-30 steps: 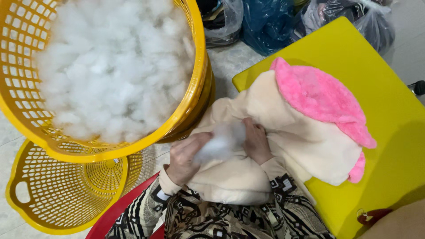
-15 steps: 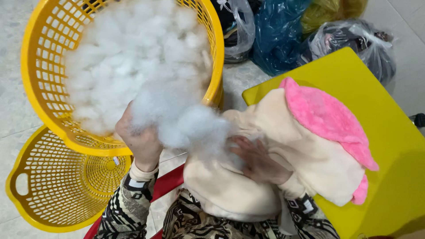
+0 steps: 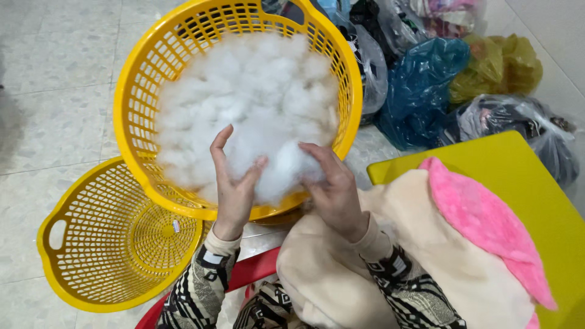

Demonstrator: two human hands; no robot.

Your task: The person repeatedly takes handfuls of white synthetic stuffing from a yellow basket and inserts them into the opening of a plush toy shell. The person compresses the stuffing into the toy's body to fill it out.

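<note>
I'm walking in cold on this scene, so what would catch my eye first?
The big yellow basket heaped with white stuffing fills the upper middle. At its near rim the left hand and right hand cup a clump of it. Lower right, a cream and pink plush cover lies over a yellow table.

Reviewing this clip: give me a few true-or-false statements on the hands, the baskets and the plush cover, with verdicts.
1. Both hands, left hand and right hand, grip a clump of white stuffing. True.
2. The stuffing basket is blue. False: it is yellow.
3. A second yellow basket lies empty on the floor. True.
4. The cream and pink plush cover sits inside the basket. False: it lies over the person's lap and the yellow table.
</note>
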